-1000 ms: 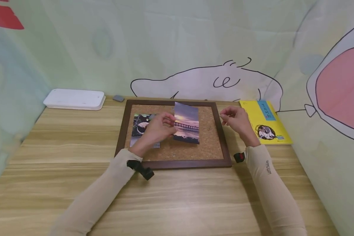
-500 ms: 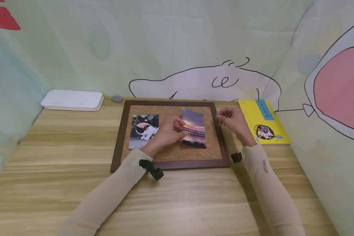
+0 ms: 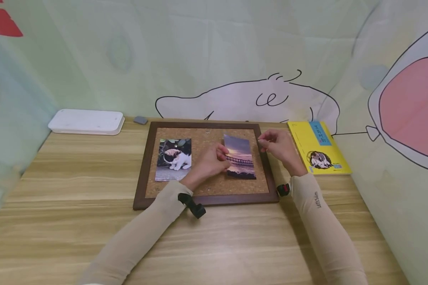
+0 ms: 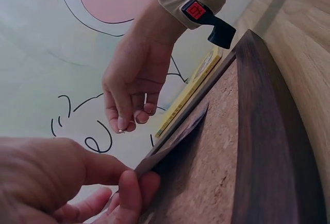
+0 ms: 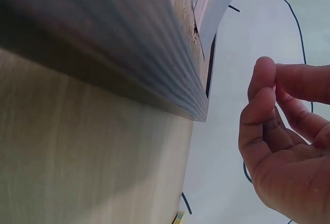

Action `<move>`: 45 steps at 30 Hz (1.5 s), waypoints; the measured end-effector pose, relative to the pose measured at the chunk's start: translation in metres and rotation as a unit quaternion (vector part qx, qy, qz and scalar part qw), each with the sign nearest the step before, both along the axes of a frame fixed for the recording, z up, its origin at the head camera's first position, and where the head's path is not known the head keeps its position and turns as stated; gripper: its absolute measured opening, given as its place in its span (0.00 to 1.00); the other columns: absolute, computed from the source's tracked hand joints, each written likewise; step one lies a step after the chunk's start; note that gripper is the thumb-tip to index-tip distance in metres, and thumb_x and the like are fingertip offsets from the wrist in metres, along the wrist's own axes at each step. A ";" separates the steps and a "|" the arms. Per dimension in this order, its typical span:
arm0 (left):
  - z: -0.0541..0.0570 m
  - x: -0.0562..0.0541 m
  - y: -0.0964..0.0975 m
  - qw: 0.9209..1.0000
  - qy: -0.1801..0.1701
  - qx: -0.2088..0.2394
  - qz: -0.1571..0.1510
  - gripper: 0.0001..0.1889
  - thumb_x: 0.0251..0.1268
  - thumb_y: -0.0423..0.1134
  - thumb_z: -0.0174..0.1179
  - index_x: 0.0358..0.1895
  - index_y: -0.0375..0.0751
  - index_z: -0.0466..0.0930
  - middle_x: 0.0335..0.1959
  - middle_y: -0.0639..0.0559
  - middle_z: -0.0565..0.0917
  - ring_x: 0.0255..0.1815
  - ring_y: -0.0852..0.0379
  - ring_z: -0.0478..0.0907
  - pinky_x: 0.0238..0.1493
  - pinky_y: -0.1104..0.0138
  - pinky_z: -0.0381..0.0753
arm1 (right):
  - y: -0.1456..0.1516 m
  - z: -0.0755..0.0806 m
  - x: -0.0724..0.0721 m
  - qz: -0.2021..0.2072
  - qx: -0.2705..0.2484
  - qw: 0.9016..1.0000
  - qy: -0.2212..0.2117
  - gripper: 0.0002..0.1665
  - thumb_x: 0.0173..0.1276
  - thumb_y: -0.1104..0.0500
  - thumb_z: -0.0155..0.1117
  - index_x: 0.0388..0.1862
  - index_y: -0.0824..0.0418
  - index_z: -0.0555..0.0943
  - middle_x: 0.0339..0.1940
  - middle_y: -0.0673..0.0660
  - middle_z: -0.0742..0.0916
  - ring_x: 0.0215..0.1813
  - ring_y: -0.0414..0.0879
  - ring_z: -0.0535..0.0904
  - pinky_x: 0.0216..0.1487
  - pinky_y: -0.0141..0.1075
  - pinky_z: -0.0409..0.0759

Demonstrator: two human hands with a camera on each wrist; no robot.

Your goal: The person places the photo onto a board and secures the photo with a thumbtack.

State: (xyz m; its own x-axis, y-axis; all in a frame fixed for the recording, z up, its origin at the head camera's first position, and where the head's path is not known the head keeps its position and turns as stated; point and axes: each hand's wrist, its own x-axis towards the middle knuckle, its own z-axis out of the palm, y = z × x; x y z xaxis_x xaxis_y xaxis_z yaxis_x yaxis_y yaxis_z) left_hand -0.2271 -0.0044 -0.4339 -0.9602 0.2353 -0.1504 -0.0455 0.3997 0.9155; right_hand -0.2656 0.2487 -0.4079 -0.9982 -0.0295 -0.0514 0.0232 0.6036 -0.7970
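Note:
My left hand point(image 3: 210, 160) pinches the left edge of a sunset photo point(image 3: 240, 158) showing a pier over water. The photo tilts close over the right half of a cork board point(image 3: 203, 186) in a dark brown frame. To the left, a cat photo point(image 3: 173, 160) lies on the cork with a small round tack point(image 3: 176, 146) near its top. My right hand point(image 3: 279, 148) hovers by the frame's right side, thumb and fingertips together. In the left wrist view, a tiny shiny thumbtack point(image 4: 121, 131) shows at the fingertips of that hand point(image 4: 139, 80).
A yellow book point(image 3: 321, 152) lies right of the board, close to my right hand. At the back left stand a white case point(image 3: 86, 121) and a small grey block point(image 3: 140, 120). A printed cloth wall point(image 3: 199, 59) borders the wooden table point(image 3: 235, 241).
My left hand has carried the sunset photo rightward and lower over the cork, uncovering the cat photo. My right hand has shifted slightly left toward it.

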 end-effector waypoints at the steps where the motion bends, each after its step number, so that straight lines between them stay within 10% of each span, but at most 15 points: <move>1: -0.001 0.000 0.001 1.000 0.000 -0.001 -0.002 0.18 0.64 0.28 0.69 0.56 0.37 0.79 0.41 0.42 0.88 0.25 0.61 0.83 0.30 0.72 0.82 | -0.001 0.000 0.000 0.001 0.001 1.000 -0.002 0.10 0.81 0.59 0.63 0.51 0.64 0.85 0.47 0.64 0.88 0.40 0.51 0.86 0.49 0.44 0.86; 22: -0.010 0.002 0.008 0.990 0.088 -0.113 -0.014 0.15 0.63 0.35 0.73 0.51 0.37 0.83 0.37 0.43 0.88 0.36 0.53 0.82 0.37 0.70 0.74 | -0.026 0.004 -0.026 0.135 0.084 0.987 -0.037 0.06 0.78 0.62 0.67 0.46 0.62 0.88 0.46 0.60 0.88 0.47 0.52 0.81 0.49 0.39 0.81; 33: -0.015 0.000 0.012 0.990 0.068 -0.125 -0.008 0.17 0.64 0.36 0.74 0.53 0.40 0.82 0.40 0.44 0.87 0.40 0.52 0.81 0.40 0.67 0.75 | -0.037 -0.004 -0.047 0.213 0.170 0.962 -0.036 0.04 0.76 0.65 0.69 0.41 0.62 0.89 0.40 0.59 0.89 0.44 0.50 0.79 0.48 0.39 0.76; 45: -0.014 0.002 0.013 0.988 0.079 -0.133 -0.007 0.16 0.64 0.37 0.74 0.52 0.40 0.82 0.39 0.46 0.87 0.38 0.53 0.81 0.40 0.67 0.74 | -0.035 -0.007 -0.057 0.206 0.190 0.958 -0.067 0.04 0.76 0.63 0.69 0.41 0.61 0.89 0.31 0.52 0.81 0.39 0.47 0.74 0.42 0.37 0.71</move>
